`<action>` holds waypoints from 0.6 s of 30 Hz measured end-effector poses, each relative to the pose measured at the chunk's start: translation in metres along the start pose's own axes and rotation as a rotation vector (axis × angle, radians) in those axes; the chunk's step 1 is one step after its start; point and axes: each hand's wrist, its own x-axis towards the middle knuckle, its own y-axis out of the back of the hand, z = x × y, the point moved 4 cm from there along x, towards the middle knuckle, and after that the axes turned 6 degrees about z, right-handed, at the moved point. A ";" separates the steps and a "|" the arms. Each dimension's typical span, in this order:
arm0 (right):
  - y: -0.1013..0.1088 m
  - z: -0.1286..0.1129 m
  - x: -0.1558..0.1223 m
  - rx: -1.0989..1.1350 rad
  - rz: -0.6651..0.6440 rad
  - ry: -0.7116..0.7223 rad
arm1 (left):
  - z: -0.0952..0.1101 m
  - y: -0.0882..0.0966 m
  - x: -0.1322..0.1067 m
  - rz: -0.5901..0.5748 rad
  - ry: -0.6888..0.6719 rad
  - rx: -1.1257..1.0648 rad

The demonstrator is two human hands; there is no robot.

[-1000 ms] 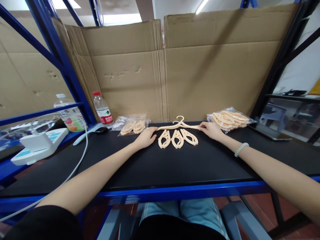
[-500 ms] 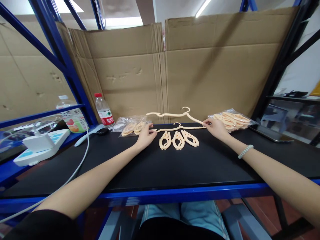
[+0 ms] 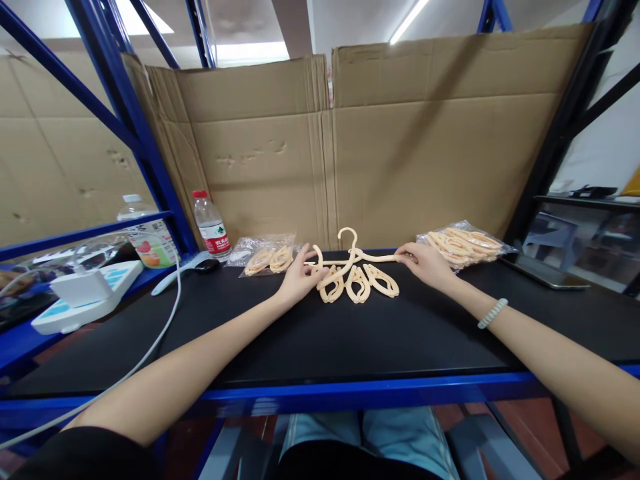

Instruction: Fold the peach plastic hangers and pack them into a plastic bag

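Observation:
A peach plastic folding hanger [image 3: 356,255] is at the back middle of the black shelf top [image 3: 350,327], its hook pointing up. My right hand [image 3: 427,263] pinches its right arm end. My left hand [image 3: 299,279] grips its left arm, which is bent downward at the joint. Under and in front of it lie three folded peach hangers [image 3: 365,283] side by side.
A clear bag of folded hangers [image 3: 465,244] lies to the right, a smaller bag [image 3: 266,257] to the left. A water bottle [image 3: 210,227], a white cable [image 3: 150,333], a white device [image 3: 83,295] and a tablet [image 3: 545,272] are at the sides. Cardboard [image 3: 400,147] walls the back.
The top hanger, lifted by my right hand half a second ago, is back down. My left hand has taken its left arm and folded it downward.

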 end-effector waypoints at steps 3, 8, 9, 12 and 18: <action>0.002 -0.007 -0.001 -0.012 0.024 -0.001 | 0.001 -0.006 -0.004 -0.116 -0.072 0.084; 0.006 -0.013 -0.002 -0.043 0.069 -0.025 | 0.007 -0.008 -0.007 -0.157 -0.234 0.242; 0.007 -0.013 -0.002 -0.047 0.072 -0.030 | 0.008 -0.008 -0.007 -0.157 -0.260 0.283; 0.007 -0.014 -0.003 -0.062 0.073 -0.028 | 0.011 -0.007 -0.006 -0.162 -0.274 0.373; 0.007 -0.017 -0.004 -0.200 0.079 0.010 | 0.015 -0.004 -0.005 -0.155 -0.262 0.381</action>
